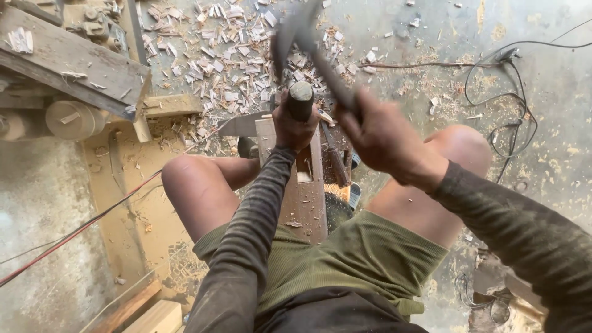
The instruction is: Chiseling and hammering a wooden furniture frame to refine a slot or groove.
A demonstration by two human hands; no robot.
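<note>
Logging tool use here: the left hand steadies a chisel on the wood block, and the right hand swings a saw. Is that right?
Not quite. The head view shows the right hand swinging a hammer, blurred by motion, not a saw. The rest stands: the left hand grips the chisel upright on the wood block between the knees.

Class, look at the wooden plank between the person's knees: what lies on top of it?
On the wooden plank sits a cut notch with a chip below. The left hand holds a chisel handle upright over its far end; the blade is hidden by that hand. The right hand raises a blurred hammer.
</note>
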